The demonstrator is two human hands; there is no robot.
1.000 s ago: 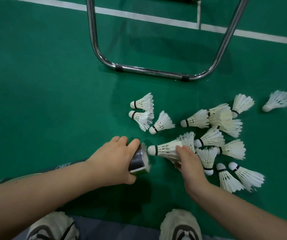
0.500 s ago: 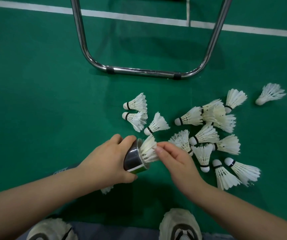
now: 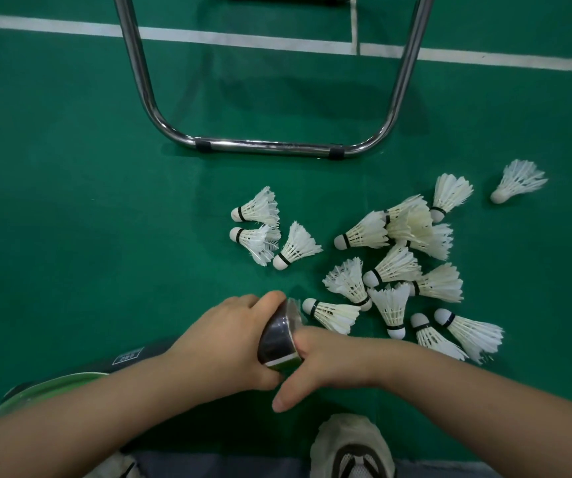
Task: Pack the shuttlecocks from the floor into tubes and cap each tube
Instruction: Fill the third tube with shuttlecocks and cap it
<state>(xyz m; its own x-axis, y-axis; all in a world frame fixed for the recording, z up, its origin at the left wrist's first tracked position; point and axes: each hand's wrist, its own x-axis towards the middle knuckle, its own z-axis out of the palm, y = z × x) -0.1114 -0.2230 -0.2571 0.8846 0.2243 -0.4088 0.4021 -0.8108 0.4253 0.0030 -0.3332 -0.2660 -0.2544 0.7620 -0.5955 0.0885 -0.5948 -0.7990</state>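
Left hand (image 3: 229, 343): fingers (image 3: 264, 301) curled round the tube (image 3: 276, 343) near its open end. Right hand (image 3: 333, 363): fingers reach into the tube mouth, hidden; grip cannot be told; thumb straight. Loose shuttlecocks (image 3: 395, 267) lie on the floor (image 3: 70, 201) just right of the tube

One wide-angle camera, worn on the person's head, looks forward and steeply down at the green floor (image 3: 70, 201). The metal frame (image 3: 270, 151) lies well away from it (its legs run off the top edge). Nearer than the frame, close beneath the lens, sit the left hand (image 3: 226, 339), the right hand (image 3: 333, 363) and the tube (image 3: 276, 339); nearest of all, a shoe (image 3: 353, 450).
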